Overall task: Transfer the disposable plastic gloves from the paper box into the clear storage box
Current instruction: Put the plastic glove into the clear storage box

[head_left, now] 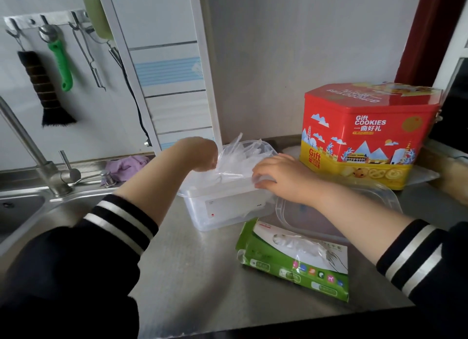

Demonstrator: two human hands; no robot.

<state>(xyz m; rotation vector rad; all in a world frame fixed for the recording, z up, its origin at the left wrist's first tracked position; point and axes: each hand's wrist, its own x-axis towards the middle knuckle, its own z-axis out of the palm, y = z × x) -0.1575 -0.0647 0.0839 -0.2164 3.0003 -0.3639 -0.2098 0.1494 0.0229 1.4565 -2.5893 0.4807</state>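
A clear storage box (222, 212) stands on the steel counter, with a bunch of thin plastic gloves (238, 156) sticking up out of its top. My left hand (200, 153) is curled over the left side of the bunch and grips it. My right hand (276, 174) lies on the right side of the gloves with fingers spread, pressing them down at the box's rim. The green and white paper glove box (293, 260) lies in front, its oval opening showing more gloves (298, 243) inside.
The clear lid (385, 196) lies flat right of the storage box. A red and yellow cookie tin (364, 133) stands behind it. A sink (22, 212) and faucet (30, 148) are at left, with a purple cloth (126, 165) and utensils hanging on the wall.
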